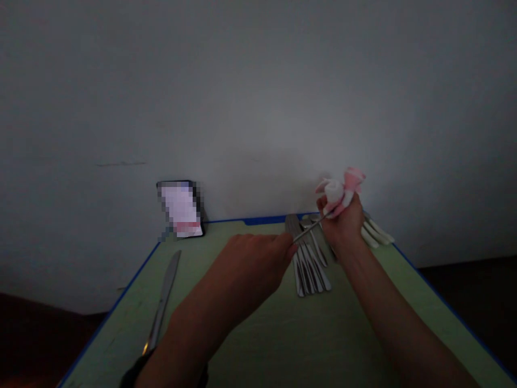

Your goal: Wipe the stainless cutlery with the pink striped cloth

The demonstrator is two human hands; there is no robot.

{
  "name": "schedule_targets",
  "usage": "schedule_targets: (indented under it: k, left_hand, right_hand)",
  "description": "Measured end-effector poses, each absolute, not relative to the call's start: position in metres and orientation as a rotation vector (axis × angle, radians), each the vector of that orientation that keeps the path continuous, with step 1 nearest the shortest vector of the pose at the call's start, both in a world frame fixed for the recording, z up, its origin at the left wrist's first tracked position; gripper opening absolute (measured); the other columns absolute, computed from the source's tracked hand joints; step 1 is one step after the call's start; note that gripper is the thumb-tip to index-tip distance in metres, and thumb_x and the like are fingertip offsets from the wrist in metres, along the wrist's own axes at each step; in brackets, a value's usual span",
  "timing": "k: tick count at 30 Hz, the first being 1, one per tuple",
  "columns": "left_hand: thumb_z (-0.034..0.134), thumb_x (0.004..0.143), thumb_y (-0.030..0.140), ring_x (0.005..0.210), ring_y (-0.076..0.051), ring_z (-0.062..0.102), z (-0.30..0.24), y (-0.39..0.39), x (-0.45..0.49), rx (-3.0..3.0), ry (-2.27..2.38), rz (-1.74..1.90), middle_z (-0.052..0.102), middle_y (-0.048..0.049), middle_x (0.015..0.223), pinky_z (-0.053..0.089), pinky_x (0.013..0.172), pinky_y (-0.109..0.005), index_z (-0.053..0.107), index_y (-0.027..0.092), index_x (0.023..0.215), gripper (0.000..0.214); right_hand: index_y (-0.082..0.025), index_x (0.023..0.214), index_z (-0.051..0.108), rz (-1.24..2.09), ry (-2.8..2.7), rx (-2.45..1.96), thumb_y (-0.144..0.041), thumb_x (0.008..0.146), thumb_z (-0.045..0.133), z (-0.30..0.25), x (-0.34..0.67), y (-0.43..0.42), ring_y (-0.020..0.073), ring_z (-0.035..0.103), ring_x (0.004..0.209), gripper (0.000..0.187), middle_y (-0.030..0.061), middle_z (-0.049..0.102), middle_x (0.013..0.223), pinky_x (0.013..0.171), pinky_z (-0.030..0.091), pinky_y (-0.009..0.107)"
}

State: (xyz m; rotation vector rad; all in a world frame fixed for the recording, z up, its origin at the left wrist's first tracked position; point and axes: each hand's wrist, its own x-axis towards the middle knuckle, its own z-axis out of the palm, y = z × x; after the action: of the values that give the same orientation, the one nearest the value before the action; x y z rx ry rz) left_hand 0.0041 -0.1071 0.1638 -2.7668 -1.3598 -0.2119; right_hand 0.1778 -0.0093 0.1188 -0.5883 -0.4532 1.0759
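Note:
My left hand [262, 258] is closed on one end of a slim metal utensil [311, 228], held slantwise above the table. Its far end goes into a bunched pink and white cloth [343, 194], so its kind is hidden. Around that cloth my right hand [343, 221] is closed, up near the wall. Beneath the utensil lie several forks [311, 272] side by side, handles toward me. Just right of them is a spoon [317, 242], partly covered by my right hand.
A phone [181, 210] with a blurred screen leans on the wall at the back left. A table knife [165, 296] lies at the left on the green table [258, 334], which has a blue edge. Several pale handles [375, 231] lie at the back right.

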Motion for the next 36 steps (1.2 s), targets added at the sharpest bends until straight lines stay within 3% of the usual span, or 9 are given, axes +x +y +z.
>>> schedule_targets:
  k: [4, 8, 12, 16, 21, 29, 33, 36]
  left_hand:
    - [0.032, 0.095, 0.030, 0.053, -0.018, 0.060, 0.164, -0.112, 0.007, -2.738, -1.344, -0.195, 0.064, -0.0012, 0.061, 0.030, 0.048, -0.025, 0.058, 0.019, 0.079, 0.033]
    - [0.031, 0.095, 0.035, 0.046, -0.014, 0.054, 0.167, -0.116, 0.002, -2.694, -1.330, -0.293, 0.060, -0.0005, 0.056, 0.027, 0.047, -0.025, 0.059, 0.019, 0.076, 0.038]
    - [0.032, 0.094, 0.035, 0.047, -0.015, 0.056, 0.165, -0.112, 0.002, -2.614, -1.396, -0.276, 0.065, -0.0042, 0.060, 0.028, 0.046, -0.025, 0.063, 0.017, 0.079, 0.039]
    - [0.032, 0.094, 0.029, 0.048, -0.018, 0.059, 0.159, -0.110, 0.012, -2.555, -1.446, -0.176, 0.068, -0.0088, 0.064, 0.032, 0.046, -0.026, 0.064, 0.014, 0.080, 0.038]
    - [0.029, 0.095, 0.031, 0.048, -0.019, 0.058, 0.161, -0.114, 0.016, -2.585, -1.406, -0.235, 0.066, -0.0059, 0.061, 0.033, 0.046, -0.027, 0.061, 0.017, 0.093, 0.035]
    - [0.031, 0.095, 0.038, 0.045, -0.013, 0.051, 0.172, -0.120, 0.002, -2.706, -1.401, -0.331, 0.059, -0.0008, 0.055, 0.023, 0.047, -0.026, 0.063, 0.019, 0.082, 0.039]
    - [0.036, 0.093, 0.045, 0.046, -0.012, 0.050, 0.177, -0.123, -0.011, -2.803, -1.408, -0.367, 0.057, 0.0017, 0.054, 0.024, 0.047, -0.025, 0.062, 0.021, 0.080, 0.038]
    - [0.041, 0.090, 0.052, 0.049, -0.012, 0.051, 0.176, -0.119, -0.014, -2.863, -1.425, -0.369, 0.058, 0.0015, 0.057, 0.025, 0.047, -0.024, 0.061, 0.021, 0.079, 0.039]
  right_hand:
    - [-0.018, 0.066, 0.049, 1.153, -0.293, -0.561, -0.029, 0.085, 0.037, 0.129, 0.172, -0.021, 0.0060, 0.043, 0.040, 0.024, -0.0046, 0.054, 0.055, 0.046, 0.041, 0.019]
    - [-0.019, 0.070, 0.051, 1.162, -0.290, -0.522, -0.040, 0.085, 0.042, 0.141, 0.145, -0.042, 0.0085, 0.053, 0.050, 0.027, -0.0054, 0.051, 0.054, 0.047, 0.042, 0.019]
    - [-0.020, 0.077, 0.057, 1.216, -0.393, -0.646, -0.044, 0.080, 0.049, 0.134, 0.113, -0.062, 0.0101, 0.055, 0.054, 0.026, -0.0034, 0.059, 0.063, 0.048, 0.042, 0.021]
    - [-0.017, 0.069, 0.058, 1.302, -0.485, -0.777, -0.051, 0.080, 0.047, 0.121, 0.103, -0.067, 0.0111, 0.052, 0.050, 0.037, -0.0020, 0.057, 0.055, 0.047, 0.042, 0.022]
    - [-0.016, 0.079, 0.062, 1.195, -0.556, -0.705, -0.059, 0.080, 0.045, 0.123, 0.120, -0.054, 0.0106, 0.053, 0.050, 0.045, -0.0008, 0.061, 0.059, 0.045, 0.041, 0.021]
    - [-0.018, 0.077, 0.057, 1.235, -0.419, -0.497, -0.042, 0.092, 0.033, 0.143, 0.157, -0.037, 0.0059, 0.047, 0.044, 0.036, -0.0014, 0.061, 0.067, 0.045, 0.040, 0.017]
    - [-0.019, 0.071, 0.053, 1.173, -0.398, -0.454, -0.025, 0.091, 0.029, 0.150, 0.175, -0.035, 0.0059, 0.047, 0.044, 0.031, -0.0030, 0.059, 0.064, 0.047, 0.040, 0.018]
    - [-0.019, 0.069, 0.051, 1.104, -0.358, -0.502, -0.025, 0.090, 0.032, 0.152, 0.175, -0.033, 0.0058, 0.047, 0.045, 0.029, -0.0041, 0.058, 0.064, 0.050, 0.041, 0.019]
